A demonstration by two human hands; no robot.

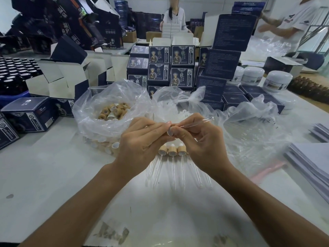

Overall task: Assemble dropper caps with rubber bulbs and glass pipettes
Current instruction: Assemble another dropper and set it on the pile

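Head view: both hands are raised together above the white bench [53, 175]. A dropper cap [170, 131] is gripped by the curled fingers of the left hand [142, 139], its white underside turned toward the camera. A glass pipette [195, 123] is pinched by the right hand [204, 139], its inner end met at the cap and its rounded tip pointed up and to the right. Just below the hands, a row of finished droppers [172, 151] is laid on the bench, wooden collars side by side, glass tubes pointed toward the camera. A clear bag of wooden caps [114, 109] is seen behind the left hand, and a bag of white rubber bulbs [178, 107] beside it to the right. Stacked dark blue boxes [170, 66] and white jars [277, 81] are set further back. Paper stacks [309, 161] are laid at the right edge.
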